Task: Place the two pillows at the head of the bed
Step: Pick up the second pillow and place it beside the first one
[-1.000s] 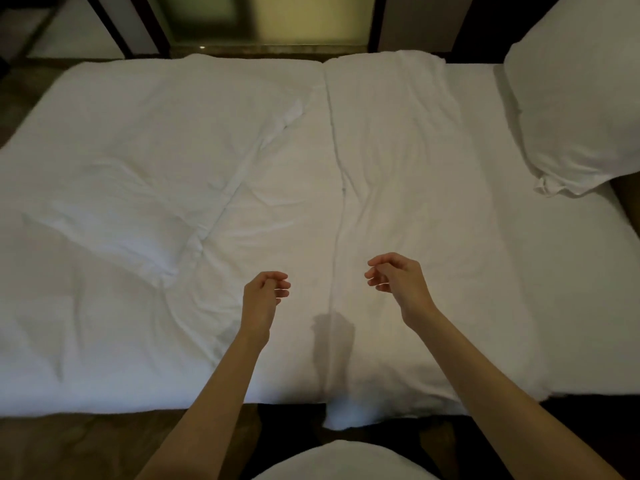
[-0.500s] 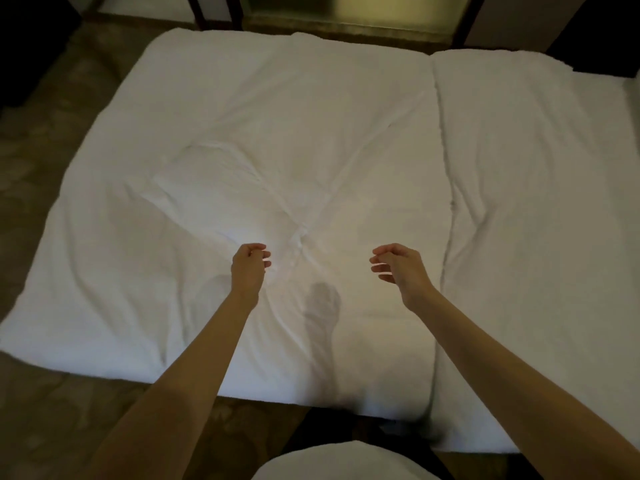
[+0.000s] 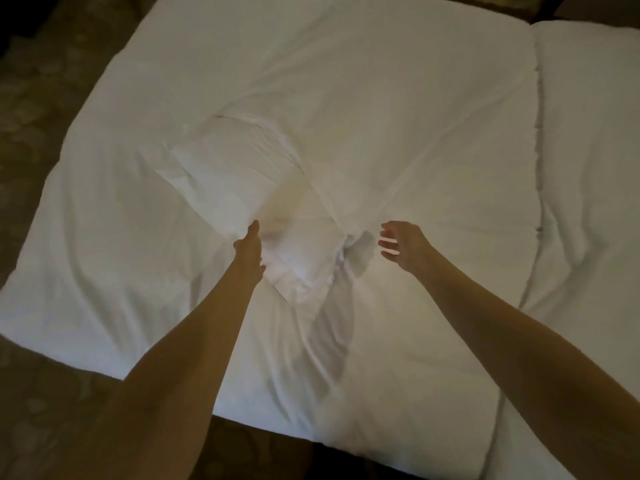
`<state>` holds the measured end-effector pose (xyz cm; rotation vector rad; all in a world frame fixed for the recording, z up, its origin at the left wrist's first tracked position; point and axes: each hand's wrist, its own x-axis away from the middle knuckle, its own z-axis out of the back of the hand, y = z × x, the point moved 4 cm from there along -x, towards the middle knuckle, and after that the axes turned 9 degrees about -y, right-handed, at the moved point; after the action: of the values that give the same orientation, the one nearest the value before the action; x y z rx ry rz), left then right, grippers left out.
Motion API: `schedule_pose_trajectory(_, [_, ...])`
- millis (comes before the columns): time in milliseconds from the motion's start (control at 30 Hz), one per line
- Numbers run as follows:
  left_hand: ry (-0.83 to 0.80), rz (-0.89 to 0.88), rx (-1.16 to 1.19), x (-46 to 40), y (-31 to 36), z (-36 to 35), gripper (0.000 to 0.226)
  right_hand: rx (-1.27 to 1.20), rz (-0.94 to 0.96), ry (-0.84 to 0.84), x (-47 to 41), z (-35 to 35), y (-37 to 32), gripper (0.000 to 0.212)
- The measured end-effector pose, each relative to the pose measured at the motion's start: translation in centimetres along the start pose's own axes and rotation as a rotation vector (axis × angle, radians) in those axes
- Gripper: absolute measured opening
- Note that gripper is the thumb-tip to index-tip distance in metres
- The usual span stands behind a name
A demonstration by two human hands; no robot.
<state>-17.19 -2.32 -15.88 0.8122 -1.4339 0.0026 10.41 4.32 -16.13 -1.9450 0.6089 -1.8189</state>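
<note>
Along the left edge of the frame runs a strip of dark patterned floor [image 3: 38, 109]. One white duvet [image 3: 381, 109] covers the bed and fills most of the picture. One pillow [image 3: 242, 174] is in view, lying centre-left on the duvet; part of it is motion-blurred. The left hand [image 3: 250, 247] presses against its near corner, fingers hidden, so its grip cannot be told. The right hand [image 3: 403, 244] hovers right of centre, fingers spread, touching nothing.
</note>
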Motion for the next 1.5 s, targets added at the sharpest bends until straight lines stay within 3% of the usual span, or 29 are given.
schedule_pose_trajectory(133, [-0.101,-0.016,0.033,-2.4,-0.2,-0.4,0.076,-0.058,-0.034,-0.067,-3.2,-1.8,0.9,0.011])
schedule_pose_trajectory(267, [-0.076,-0.038,-0.01,-3.9,-0.3,-0.5,0.078,-0.043,-0.059,-0.099,-4.9,-3.9,1.3,0.017])
schedule_pose_trajectory(333, [0.029,-0.073,-0.128,-4.8,-0.3,0.0,0.079,0.049,-0.07,-0.013,-5.5,-4.0,1.3,0.02])
schedule_pose_trajectory(400, [0.231,-0.09,-0.297,-5.3,-0.1,1.0,0.083,0.064,-0.058,0.042,-6.2,-3.7,1.6,0.018])
schedule_pose_trajectory(467, [0.37,-0.08,-0.391,-5.6,0.3,1.7,0.087,-0.02,-0.019,-0.003,-6.8,-3.7,1.7,0.02])
schedule_pose_trajectory(500, [0.372,-0.1,-0.332,-6.0,0.5,1.9,0.089,-0.064,-0.003,-0.031,-6.9,-3.8,1.7,0.023])
schedule_pose_trajectory(667, [0.027,-0.138,0.142,-6.3,0.8,0.4,0.07,-0.032,0.064,-0.042,-6.8,-4.2,0.6,0.028])
schedule_pose_trajectory(767, [-0.111,-0.161,0.224,-5.2,1.1,-0.9,0.046,0.05,0.13,-0.039,-5.5,-3.7,0.0,0.03])
schedule_pose_trajectory(933, [-0.168,-0.16,0.228,-1.1,1.4,-1.9,0.009,0.148,0.26,-0.018,-0.9,-0.4,-1.7,0.027])
schedule_pose_trajectory(1333, [-0.312,-0.412,0.301,17.6,1.3,-8.8,0.015,0.081,0.589,-0.063,17.0,7.2,-7.2,0.031])
schedule_pose_trajectory(1500, [-0.361,-0.639,0.332,27.4,2.2,-11.4,0.01,0.031,0.802,-0.062,25.2,9.4,-10.0,0.04])
